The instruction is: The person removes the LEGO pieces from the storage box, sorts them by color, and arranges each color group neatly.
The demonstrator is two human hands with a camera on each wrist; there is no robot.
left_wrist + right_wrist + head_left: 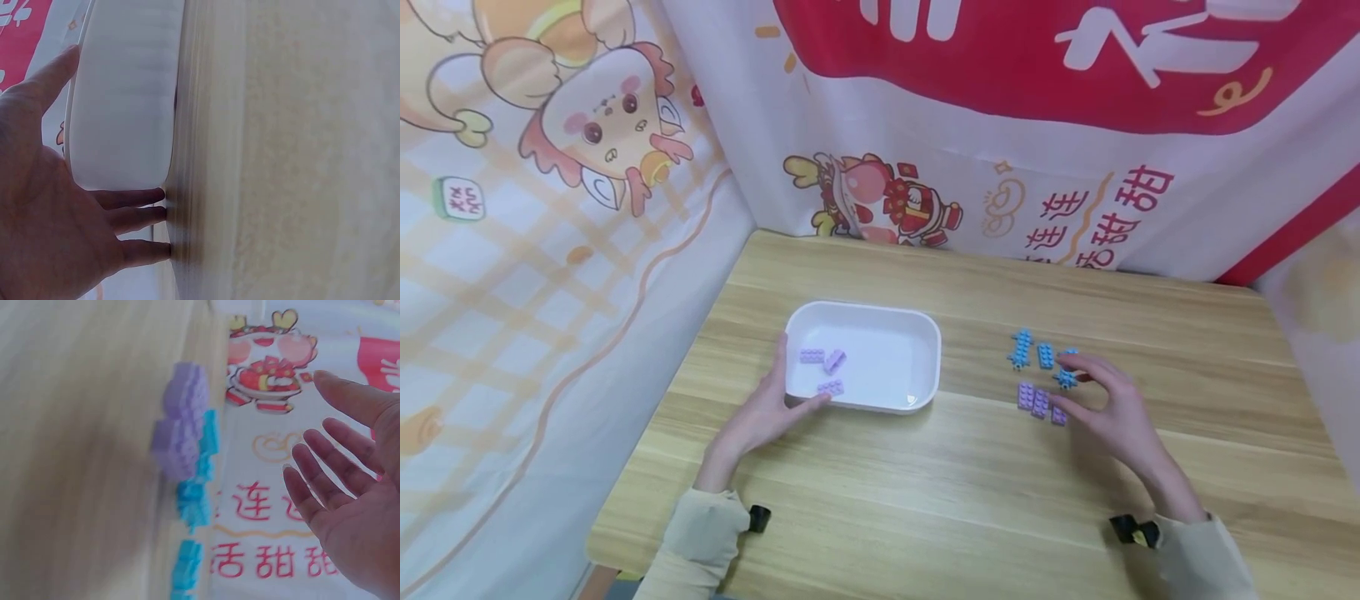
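The left hand, fingers straight, touches the white tray at eight o'clock, likely steadying it; the right hand, fingers parted, seemingly empty, has purple bricks at nine o'clock, blue bricks at ten.

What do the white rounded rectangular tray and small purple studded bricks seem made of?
White tray: probably plastic, smooth with perhaps a soft sheen, given its even, seamless walls. Purple bricks: likely moulded plastic, given their even colour and regular studs; finish unclear.
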